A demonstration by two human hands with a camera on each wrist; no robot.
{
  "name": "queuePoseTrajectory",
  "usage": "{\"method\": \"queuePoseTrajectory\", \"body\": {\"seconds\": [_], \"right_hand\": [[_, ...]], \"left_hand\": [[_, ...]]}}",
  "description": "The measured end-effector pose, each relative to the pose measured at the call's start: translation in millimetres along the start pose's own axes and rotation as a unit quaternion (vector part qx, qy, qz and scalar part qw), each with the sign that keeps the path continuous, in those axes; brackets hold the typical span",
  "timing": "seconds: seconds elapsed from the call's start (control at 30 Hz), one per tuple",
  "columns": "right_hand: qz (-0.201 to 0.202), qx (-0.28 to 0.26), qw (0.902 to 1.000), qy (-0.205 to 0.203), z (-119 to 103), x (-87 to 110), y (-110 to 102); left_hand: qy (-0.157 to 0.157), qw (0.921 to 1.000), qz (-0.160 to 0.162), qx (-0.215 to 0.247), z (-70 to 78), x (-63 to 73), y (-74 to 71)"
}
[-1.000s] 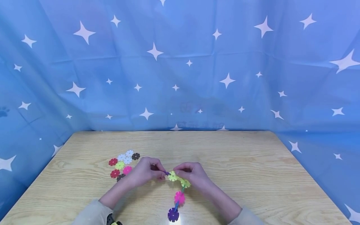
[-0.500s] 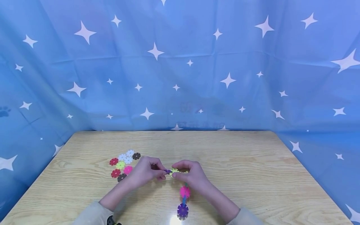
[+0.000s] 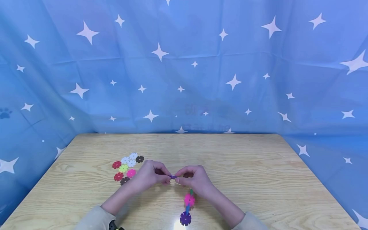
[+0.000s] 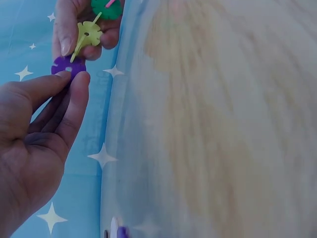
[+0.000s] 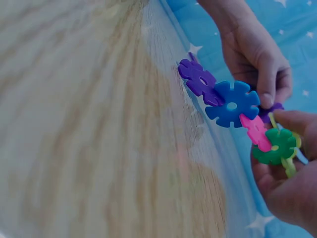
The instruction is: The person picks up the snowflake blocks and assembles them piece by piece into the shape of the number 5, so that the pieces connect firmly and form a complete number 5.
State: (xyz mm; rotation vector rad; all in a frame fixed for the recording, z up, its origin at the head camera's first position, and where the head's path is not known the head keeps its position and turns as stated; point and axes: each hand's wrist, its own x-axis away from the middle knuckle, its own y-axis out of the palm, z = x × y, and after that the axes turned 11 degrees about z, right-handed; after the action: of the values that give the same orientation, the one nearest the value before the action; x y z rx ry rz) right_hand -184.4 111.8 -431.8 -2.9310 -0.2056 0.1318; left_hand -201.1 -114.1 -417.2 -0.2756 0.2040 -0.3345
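My left hand (image 3: 152, 175) pinches a purple notched plastic disc (image 4: 60, 63) by its edge, between thumb and fingers. Facing it, my right hand (image 3: 196, 180) grips the yellow disc (image 4: 90, 35) at the near end of a chain of slotted discs. Purple and yellow meet edge to edge, the yellow standing crosswise at the purple rim. From the right hand the chain hangs down: a green disc (image 5: 283, 141), a pink disc (image 5: 253, 128), a blue disc (image 5: 234, 93) and another purple disc (image 5: 194, 73). Fingers hide much of the yellow part in the head view.
Left of the hands, loose discs lie on the wooden table (image 3: 258, 166): several white discs (image 3: 125, 160), red discs (image 3: 116, 164), black discs (image 3: 139, 159), a yellow-green disc (image 3: 123, 168) and a pink disc (image 3: 131, 173). A blue starry curtain (image 3: 184, 80) hangs behind the table.
My right hand has shifted its grip along the yellow part and closed up to the purple disc in the left hand. The hanging chain swung right. The left hand stays nearly still.
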Motion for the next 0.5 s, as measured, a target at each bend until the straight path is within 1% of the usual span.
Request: {"method": "queuePoseTrajectory", "body": {"seconds": [0.13,0.27,0.33,0.4,0.5], "right_hand": [[-0.001,0.0,1.0,0.001,0,0.2,0],[-0.006,-0.001,1.0,0.004,0,0.6,-1],[-0.008,-0.003,1.0,0.004,1,1.0,-1],[-0.009,-0.005,0.9999,0.005,1,1.4,-2],[-0.01,-0.01,0.9999,0.004,0,1.7,-2]], "left_hand": [[0.001,0.9985,0.011,-0.053,-0.9,-0.6,-13.1],[0.012,0.9934,0.036,-0.108,-5.9,-2.5,-34.5],[0.012,0.9912,0.05,-0.122,-9.1,-4.0,-45.6],[0.005,0.9895,0.062,-0.13,-12.3,-5.6,-55.7],[-0.005,0.9871,0.077,-0.14,-18.8,-8.8,-67.3]]}}
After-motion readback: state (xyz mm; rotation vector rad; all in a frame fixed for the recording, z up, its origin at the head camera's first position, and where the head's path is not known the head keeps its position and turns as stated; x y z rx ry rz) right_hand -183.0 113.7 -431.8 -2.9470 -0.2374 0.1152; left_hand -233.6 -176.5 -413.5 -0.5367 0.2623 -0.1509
